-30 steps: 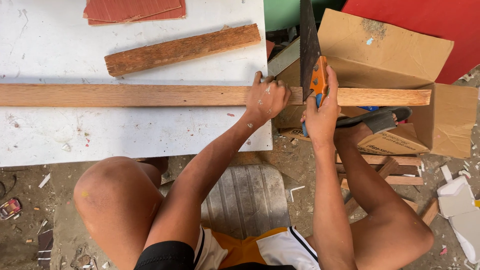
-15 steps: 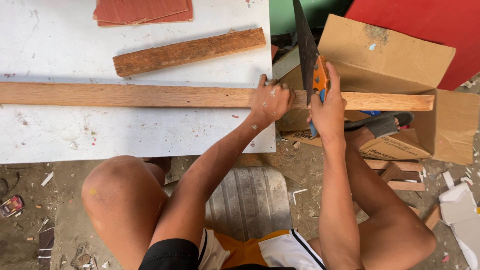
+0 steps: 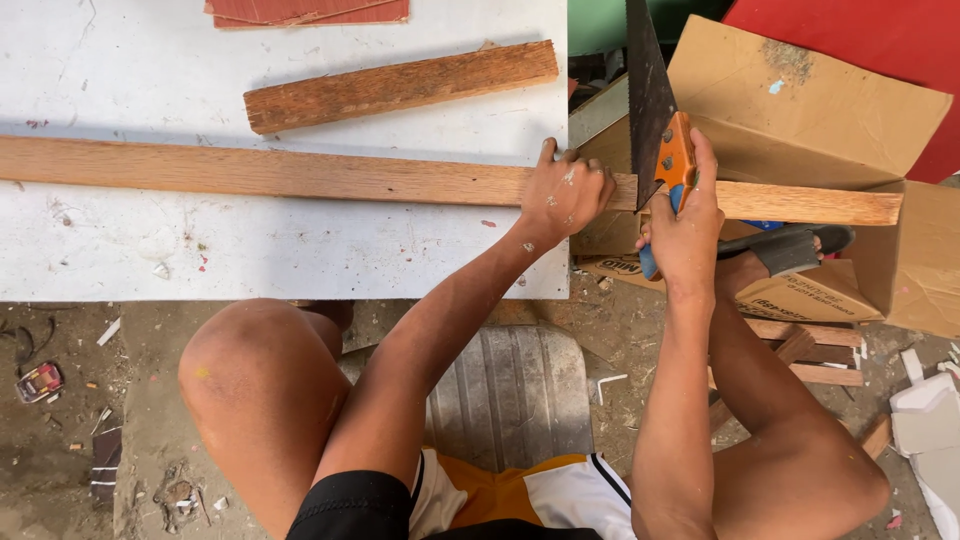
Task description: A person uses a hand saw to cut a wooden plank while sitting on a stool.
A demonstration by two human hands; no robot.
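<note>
The left hand (image 3: 563, 193) pressed the long plank (image 3: 300, 176) flat on the white bench (image 3: 250, 250) to steady it, while the right hand (image 3: 685, 220), fingers wrapped round the saw (image 3: 655, 120) handle, cut the overhanging right end.

My left hand (image 3: 565, 195) pressing the plank (image 3: 300, 175) on the white table (image 3: 250, 250), my right hand (image 3: 685, 225) gripping the saw (image 3: 655, 110), blade across the plank
</note>
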